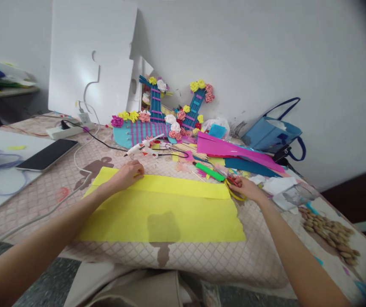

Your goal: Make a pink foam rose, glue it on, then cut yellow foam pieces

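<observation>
A wide sheet of yellow paper lies before me, its far edge folded over into a strip. At that fold, left of the middle, my left hand is closed with its fingers curled on the paper. Past the sheet's right far corner, my right hand is closed around the handles of a pair of scissors, yellow and red. The scissor blades are mostly hidden. A bright green utility knife lies just left of my right hand. Beyond the paper lies a white glue gun.
Behind stand blue craft pieces with paper flowers. Magenta paper, a blue bag and peanuts are at the right. Leftward lie a phone, a power strip and a white cable crossing the tablecloth.
</observation>
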`<control>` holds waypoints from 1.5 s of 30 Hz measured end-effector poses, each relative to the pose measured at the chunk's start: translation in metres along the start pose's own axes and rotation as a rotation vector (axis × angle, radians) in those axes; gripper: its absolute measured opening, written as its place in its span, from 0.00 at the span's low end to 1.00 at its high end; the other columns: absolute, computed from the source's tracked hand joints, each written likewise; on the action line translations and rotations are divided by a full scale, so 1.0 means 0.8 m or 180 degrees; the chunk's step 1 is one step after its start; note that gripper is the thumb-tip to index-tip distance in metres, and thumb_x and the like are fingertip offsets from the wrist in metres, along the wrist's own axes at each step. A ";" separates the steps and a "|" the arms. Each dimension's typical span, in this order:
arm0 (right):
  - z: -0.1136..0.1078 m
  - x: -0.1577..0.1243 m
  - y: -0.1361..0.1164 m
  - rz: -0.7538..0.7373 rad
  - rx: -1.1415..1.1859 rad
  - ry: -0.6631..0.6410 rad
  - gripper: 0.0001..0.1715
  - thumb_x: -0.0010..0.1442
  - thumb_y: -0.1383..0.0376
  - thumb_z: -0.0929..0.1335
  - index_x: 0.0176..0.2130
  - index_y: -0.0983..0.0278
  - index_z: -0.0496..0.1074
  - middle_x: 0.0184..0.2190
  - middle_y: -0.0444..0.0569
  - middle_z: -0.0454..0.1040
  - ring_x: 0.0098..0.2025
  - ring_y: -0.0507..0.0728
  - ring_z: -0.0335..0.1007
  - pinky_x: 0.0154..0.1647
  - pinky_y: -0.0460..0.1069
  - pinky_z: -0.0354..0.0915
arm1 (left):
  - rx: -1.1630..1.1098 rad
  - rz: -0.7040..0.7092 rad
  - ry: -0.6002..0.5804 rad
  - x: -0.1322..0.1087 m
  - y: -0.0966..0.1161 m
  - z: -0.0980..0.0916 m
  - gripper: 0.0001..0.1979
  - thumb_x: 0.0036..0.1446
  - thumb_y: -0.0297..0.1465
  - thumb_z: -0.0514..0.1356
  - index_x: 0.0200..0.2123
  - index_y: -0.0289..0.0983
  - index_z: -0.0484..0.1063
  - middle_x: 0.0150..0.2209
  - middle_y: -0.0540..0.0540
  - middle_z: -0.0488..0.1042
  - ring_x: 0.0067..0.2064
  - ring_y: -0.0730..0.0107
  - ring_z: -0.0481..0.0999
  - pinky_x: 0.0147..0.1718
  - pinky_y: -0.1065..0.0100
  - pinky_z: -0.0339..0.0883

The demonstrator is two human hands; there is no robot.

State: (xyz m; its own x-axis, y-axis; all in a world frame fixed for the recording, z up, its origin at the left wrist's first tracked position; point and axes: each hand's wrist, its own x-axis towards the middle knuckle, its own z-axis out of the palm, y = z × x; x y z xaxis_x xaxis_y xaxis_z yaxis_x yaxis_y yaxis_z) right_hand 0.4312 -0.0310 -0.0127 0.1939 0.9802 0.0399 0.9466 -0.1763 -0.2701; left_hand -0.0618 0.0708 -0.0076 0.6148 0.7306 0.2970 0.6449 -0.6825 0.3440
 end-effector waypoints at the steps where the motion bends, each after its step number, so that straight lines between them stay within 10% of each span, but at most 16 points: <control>1: 0.000 -0.001 0.001 0.0023 -0.0006 0.0027 0.20 0.48 0.48 0.66 0.28 0.62 0.67 0.24 0.47 0.74 0.25 0.56 0.69 0.23 0.47 0.56 | 0.0028 -0.0044 -0.0001 0.001 0.001 -0.002 0.06 0.53 0.31 0.53 0.29 0.35 0.68 0.35 0.43 0.71 0.38 0.64 0.70 0.38 0.65 0.64; 13: -0.041 -0.014 -0.002 -0.0262 -0.0365 0.1223 0.26 0.53 0.46 0.62 0.38 0.65 0.68 0.35 0.57 0.74 0.38 0.64 0.69 0.33 0.54 0.62 | 0.0599 -0.0320 -0.0051 -0.006 -0.016 -0.028 0.06 0.55 0.28 0.53 0.35 0.36 0.69 0.40 0.43 0.73 0.41 0.62 0.71 0.39 0.65 0.62; 17: -0.043 -0.038 -0.028 -0.0420 0.0162 0.0934 0.24 0.54 0.48 0.64 0.41 0.64 0.67 0.31 0.52 0.73 0.31 0.59 0.69 0.29 0.51 0.62 | 0.0651 -0.0053 0.0130 -0.025 0.022 -0.024 0.10 0.58 0.32 0.54 0.41 0.35 0.68 0.43 0.40 0.71 0.46 0.58 0.69 0.44 0.59 0.61; 26: -0.039 -0.101 -0.086 -0.0891 0.0433 0.0019 0.21 0.56 0.54 0.65 0.46 0.62 0.63 0.32 0.49 0.72 0.26 0.54 0.67 0.25 0.48 0.61 | 0.0117 0.0795 -0.0769 -0.112 0.144 -0.020 0.23 0.53 0.32 0.61 0.52 0.40 0.62 0.53 0.44 0.65 0.53 0.59 0.64 0.50 0.60 0.60; 32: -0.042 -0.117 -0.088 -0.0814 0.0468 -0.0181 0.22 0.57 0.54 0.64 0.47 0.62 0.64 0.27 0.46 0.72 0.25 0.54 0.66 0.23 0.47 0.60 | 0.0728 0.0836 -0.0549 -0.127 0.151 -0.008 0.19 0.57 0.20 0.50 0.51 0.38 0.65 0.51 0.42 0.68 0.51 0.61 0.66 0.51 0.58 0.58; 45: -0.024 -0.118 -0.055 -0.0742 0.0878 -0.0139 0.23 0.57 0.53 0.65 0.49 0.61 0.62 0.43 0.53 0.73 0.40 0.61 0.71 0.38 0.53 0.67 | 0.0557 0.0692 -0.0221 -0.130 0.165 0.011 0.08 0.62 0.27 0.51 0.42 0.35 0.68 0.42 0.42 0.73 0.42 0.63 0.70 0.42 0.62 0.61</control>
State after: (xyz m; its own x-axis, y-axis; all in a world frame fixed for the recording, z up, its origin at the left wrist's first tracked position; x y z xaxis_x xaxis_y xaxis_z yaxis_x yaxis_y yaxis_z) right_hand 0.3759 -0.1173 0.0138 -0.0356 0.9952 0.0914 0.8578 0.0774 -0.5081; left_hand -0.0366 -0.0958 -0.0011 0.7729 0.5677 0.2834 0.5593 -0.8205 0.1181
